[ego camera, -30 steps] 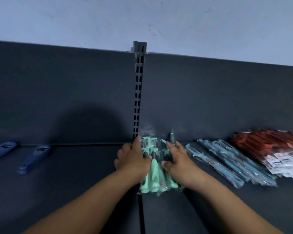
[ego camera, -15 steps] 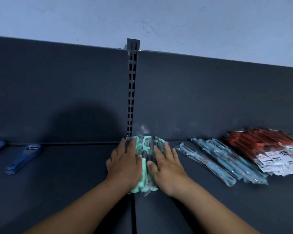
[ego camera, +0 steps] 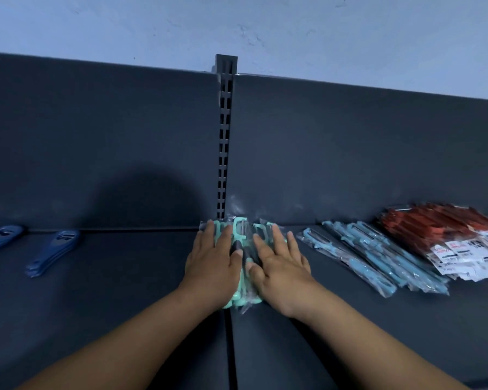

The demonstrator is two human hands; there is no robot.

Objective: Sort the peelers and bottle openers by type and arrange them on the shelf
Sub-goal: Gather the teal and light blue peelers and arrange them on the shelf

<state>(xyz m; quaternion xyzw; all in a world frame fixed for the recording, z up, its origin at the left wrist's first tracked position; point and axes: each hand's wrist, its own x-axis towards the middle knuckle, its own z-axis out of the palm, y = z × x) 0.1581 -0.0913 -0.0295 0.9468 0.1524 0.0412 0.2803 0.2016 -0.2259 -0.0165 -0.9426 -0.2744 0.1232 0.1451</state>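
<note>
Pile of bagged peelers (ego camera: 241,235) mid-shelf (ego camera: 124,305), far end against the back panel (ego camera: 96,136) below the slotted upright (ego camera: 225,142), left hand (ego camera: 213,266) and right hand (ego camera: 282,266) flat on top, second peeler pile (ego camera: 372,257) near on the right, carded packs (ego camera: 445,237) just beside it farther right, two bottle openers (ego camera: 52,253) well apart at left.

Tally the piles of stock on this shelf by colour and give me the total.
Mint-green peeler pile: 1
Light-blue peeler pile: 1
Red pack pile: 1
Dark-blue bottle opener stacks: 2
Total: 5 piles. The pieces inside each pile overlap too much to count.
</note>
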